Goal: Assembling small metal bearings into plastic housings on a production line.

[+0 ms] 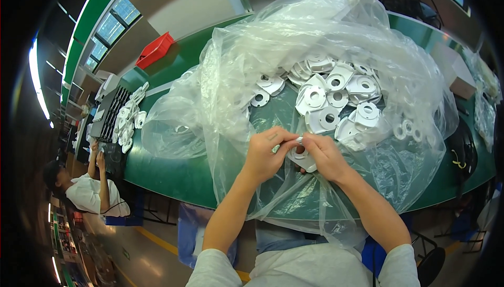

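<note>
Between my two hands, above the near part of the green table, is a white plastic part with a round hole. My left hand pinches its upper rim from the left, thumb and forefinger together. From the right, my right hand grips the same rim, its fingertips close to the left ones. A few fingers show beneath the part; whose they are I cannot tell. Just beyond lies a pile of similar white parts inside a large clear plastic bag, spread open around them.
The green table curves across the view. A red bin sits at the back left, a cardboard box at the right, near black cables. At the far left, another person works beside more white parts.
</note>
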Available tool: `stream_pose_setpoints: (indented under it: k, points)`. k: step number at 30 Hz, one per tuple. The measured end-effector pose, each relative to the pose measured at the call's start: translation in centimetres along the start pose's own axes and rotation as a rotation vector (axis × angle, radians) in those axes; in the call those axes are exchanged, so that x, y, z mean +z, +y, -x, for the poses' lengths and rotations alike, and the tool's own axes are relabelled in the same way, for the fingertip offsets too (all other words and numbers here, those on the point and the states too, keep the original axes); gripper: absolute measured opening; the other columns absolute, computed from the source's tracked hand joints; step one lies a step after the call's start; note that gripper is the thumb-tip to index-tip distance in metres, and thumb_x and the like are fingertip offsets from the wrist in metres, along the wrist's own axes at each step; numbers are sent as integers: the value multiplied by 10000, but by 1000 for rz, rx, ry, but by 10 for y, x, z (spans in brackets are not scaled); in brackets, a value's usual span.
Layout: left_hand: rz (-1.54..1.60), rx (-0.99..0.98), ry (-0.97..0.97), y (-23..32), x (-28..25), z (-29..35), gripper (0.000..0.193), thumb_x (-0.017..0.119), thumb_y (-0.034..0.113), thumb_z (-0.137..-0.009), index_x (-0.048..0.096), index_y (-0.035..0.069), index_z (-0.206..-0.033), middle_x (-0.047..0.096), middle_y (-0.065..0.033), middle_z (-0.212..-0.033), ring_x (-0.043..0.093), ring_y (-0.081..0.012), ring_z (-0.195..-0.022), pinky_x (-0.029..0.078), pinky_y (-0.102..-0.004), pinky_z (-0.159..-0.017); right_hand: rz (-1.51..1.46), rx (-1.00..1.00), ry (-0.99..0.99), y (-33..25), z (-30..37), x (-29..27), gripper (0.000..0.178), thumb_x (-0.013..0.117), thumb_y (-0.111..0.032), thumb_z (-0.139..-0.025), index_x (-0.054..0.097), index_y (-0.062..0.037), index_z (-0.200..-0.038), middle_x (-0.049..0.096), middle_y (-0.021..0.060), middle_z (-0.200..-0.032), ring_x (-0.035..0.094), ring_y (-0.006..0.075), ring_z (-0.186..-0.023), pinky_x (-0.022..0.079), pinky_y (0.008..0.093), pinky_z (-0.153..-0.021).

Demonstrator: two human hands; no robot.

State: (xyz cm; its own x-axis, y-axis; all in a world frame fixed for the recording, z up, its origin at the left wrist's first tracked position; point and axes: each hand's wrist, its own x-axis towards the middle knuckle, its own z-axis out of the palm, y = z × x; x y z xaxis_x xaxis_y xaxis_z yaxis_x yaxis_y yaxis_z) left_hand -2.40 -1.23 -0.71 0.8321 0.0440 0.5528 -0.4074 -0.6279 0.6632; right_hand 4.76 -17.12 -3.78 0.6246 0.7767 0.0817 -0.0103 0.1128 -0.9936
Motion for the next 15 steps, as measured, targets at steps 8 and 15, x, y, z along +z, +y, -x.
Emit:
stream_pose_setpoints:
  k: [8,15]
  points:
    - [63,-105,12,1,2,2,109,652,-26,-761,649,-9,-869,620,-106,-747,610,-194,-642,459,-269,-560,147,3,125,-2,0,6,348,448,-251,-954,573,34,-799,567,84,-570,604,145,-493,425,268,-452]
    - [95,-128,-29,4,-3,-3,103,624,-22,-773,642,3,-871,627,-94,-797,603,-185,-664,465,-261,-572,383,-124,127,-2,-2,-1,226,494,-201,-894,588,2,-859,594,121,-675,607,256,-624,438,327,-556]
